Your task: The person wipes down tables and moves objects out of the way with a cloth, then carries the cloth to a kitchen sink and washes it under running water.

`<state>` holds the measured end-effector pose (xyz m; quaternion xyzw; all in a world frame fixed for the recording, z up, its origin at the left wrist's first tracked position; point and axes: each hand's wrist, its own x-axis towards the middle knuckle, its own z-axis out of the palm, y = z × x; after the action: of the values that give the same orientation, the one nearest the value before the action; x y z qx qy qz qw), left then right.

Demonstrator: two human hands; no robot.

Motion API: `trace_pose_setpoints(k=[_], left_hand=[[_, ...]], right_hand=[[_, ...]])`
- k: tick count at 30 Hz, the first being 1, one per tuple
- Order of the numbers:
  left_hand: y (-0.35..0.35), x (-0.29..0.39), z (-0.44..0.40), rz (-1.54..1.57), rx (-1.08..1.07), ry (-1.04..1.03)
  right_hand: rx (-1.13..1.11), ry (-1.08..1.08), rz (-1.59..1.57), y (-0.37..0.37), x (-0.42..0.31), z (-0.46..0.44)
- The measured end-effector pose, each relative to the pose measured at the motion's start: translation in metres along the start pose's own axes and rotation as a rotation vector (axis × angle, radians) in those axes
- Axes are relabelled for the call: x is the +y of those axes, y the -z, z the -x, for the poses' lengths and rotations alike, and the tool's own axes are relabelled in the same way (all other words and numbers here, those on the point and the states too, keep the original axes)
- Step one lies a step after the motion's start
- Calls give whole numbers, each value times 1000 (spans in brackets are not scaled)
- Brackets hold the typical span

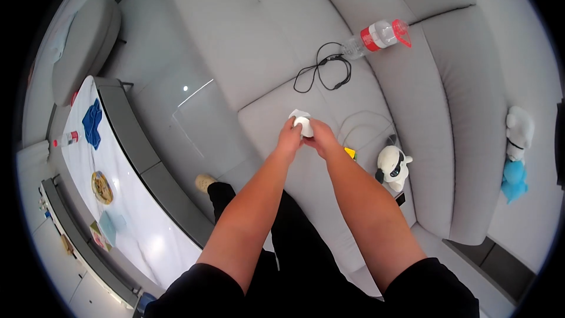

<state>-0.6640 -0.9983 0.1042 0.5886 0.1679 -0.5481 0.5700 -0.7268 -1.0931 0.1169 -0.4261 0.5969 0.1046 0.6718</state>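
Note:
Both of my hands meet over the grey sofa seat (276, 121), around a small white rounded thing (304, 125) with a pale flap at its far side. Its exact kind cannot be made out. My left hand (288, 140) is closed on its left side, the thumb lying across it. On the other side, the fingers of my right hand (321, 136) are wrapped against it, partly hidden. A thin white cable (368, 113) loops on the seat to the right. Just beyond my right forearm lie a small yellow thing (351, 152) and a white plush dog (391, 166) with dark ears.
Farther up the sofa are a coiled black cable (335, 72) and a large clear bottle (376, 36) with a red cap and handle. At left, a white-topped table (138, 241) bears a blue cloth (92, 122), a small bottle (66, 138) and a round dish (102, 188).

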Motion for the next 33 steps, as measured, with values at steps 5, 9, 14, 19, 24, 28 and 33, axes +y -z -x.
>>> trace_pose_setpoints(k=[5, 9, 14, 19, 24, 28, 33], left_hand=[[17, 7, 11, 211, 70, -116], [55, 23, 34, 332, 132, -216], [148, 32, 94, 431, 258, -355], [267, 0, 169, 733, 553, -481], [389, -53, 270, 778, 862, -473], [481, -101, 350, 808, 946, -471], [583, -180, 406, 913, 1110, -525]], right_hand=[[-128, 83, -30, -31, -17, 7], [-205, 192, 236, -73, -33, 23], [-345, 380, 615, -184, -12, 35], [-504, 511, 958, -325, 49, 108], [-698, 494, 1054, -450, 158, 187], [-802, 517, 1171, -533, 245, 258], [-968, 614, 1225, -605, 363, 309]])
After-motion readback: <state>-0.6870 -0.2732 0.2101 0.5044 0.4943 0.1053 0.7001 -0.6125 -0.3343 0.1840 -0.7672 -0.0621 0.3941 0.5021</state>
